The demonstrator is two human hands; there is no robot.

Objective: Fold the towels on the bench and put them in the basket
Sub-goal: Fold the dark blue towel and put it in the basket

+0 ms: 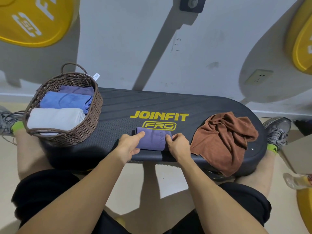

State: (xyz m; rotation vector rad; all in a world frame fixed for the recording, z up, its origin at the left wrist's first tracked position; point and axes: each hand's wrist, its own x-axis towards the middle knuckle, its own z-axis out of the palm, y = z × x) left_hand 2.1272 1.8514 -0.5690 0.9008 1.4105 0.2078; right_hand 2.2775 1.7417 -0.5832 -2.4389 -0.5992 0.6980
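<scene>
we see our own body from above: both forearms bare, no sleeves, watch or rings on the left hand [128,146] or right hand [177,146]. behind the hands we wear black shorts [45,191]. out beyond each hand, grey laced trainers [276,130] with lime-green socks [271,147].

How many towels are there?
5: white towel, blue towel and dark purple towel in the basket; purple towel under both hands; brown towel on the bench. More may be hidden.
</scene>
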